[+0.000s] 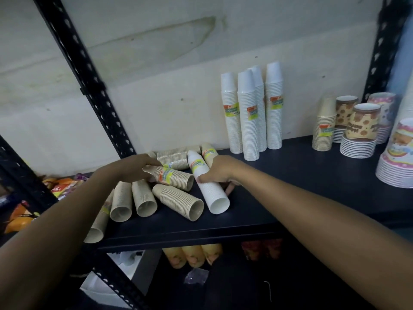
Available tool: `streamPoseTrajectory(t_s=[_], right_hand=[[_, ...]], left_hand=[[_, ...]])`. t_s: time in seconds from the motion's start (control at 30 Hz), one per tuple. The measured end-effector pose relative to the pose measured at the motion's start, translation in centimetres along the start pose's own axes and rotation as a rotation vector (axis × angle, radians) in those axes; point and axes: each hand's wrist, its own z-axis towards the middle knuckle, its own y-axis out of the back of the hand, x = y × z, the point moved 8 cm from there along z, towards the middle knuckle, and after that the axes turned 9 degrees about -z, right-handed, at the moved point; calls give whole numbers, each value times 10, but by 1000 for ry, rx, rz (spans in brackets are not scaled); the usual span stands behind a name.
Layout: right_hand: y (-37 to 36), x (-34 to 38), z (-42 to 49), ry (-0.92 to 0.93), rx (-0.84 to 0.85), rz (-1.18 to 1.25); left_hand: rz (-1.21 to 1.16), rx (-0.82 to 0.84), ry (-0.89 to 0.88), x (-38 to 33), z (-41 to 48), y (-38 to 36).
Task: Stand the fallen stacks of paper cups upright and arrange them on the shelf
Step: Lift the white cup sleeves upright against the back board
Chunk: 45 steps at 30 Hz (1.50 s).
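Note:
Several beige paper-cup stacks (178,199) lie fallen in a heap at the left of the dark shelf (279,193), mouths toward me. A white cup stack (212,195) lies among them, tilted, its mouth near the front. My right hand (215,173) grips the white stack around its middle. My left hand (136,167) is closed on a beige labelled stack (176,178) lying on top of the heap. More beige stacks (174,156) lie behind, against the wall. Several white stacks (251,113) stand upright at the back.
A short beige stack (324,126) and printed cup and plate stacks (359,130) stand at the right. A tall printed stack (397,157) fills the far right edge. A black slotted upright (89,81) crosses the left. Snack packets (60,189) lie left of the shelf.

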Motion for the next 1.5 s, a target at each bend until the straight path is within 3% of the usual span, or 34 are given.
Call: streamPoseTrajectory(t_s=[0.13,0.23,0.4,0.6,0.93,1.5], right_hand=[[15,-1,-7,36,-1,70],[35,1,-15,90,-42,124],[81,-12,-39,173,-225,263],[130,-54,-72,245,-554,351],[144,-97,-65,300,-678,334],[143,-149,-21,242,-714,234]], left_hand=[[-106,-76,7,-9,-16,34],[-330,-193,-8,-22,-29,60],[-819,-308,-77,-58,-32,73],[-1073,-403,-170,-116,-3,80],[-1135,-491,-158,-178,52,55],[-985,-497,-147,-181,102,20]])
